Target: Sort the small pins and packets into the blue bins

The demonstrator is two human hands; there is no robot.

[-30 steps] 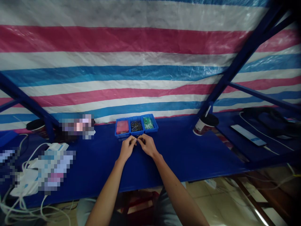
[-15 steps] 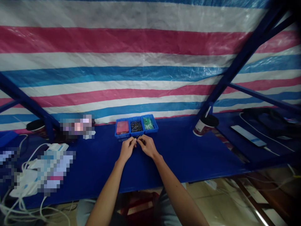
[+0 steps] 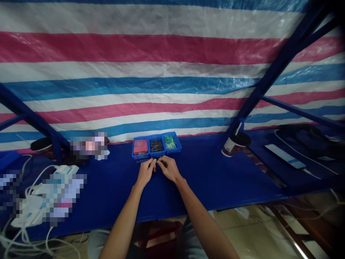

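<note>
My left hand (image 3: 146,170) and my right hand (image 3: 169,168) meet fingertip to fingertip just in front of the blue bins, both closed in a pinch. A thin, light metal piece (image 3: 159,157) pokes out by the right fingertips. What the left fingers pinch is too small to make out. Of the three joined bins, the left holds flat pink pieces (image 3: 140,146). Dark and brassy screw-like pieces (image 3: 156,145) fill the middle bin. Small green and clear pieces (image 3: 170,142) lie in the right one.
A blue table (image 3: 210,172) extends beneath my hands. Toward its right stands a lidded cup (image 3: 232,145) by a blue metal post (image 3: 252,97). White cables and a power strip (image 3: 35,205) lie at left. A phone (image 3: 285,156) rests farther right. Striped sheeting (image 3: 161,86) hangs behind.
Hardly anything differs. The whole view has shifted down very slightly, while both hands keep pinching at the same spot before the bins.
</note>
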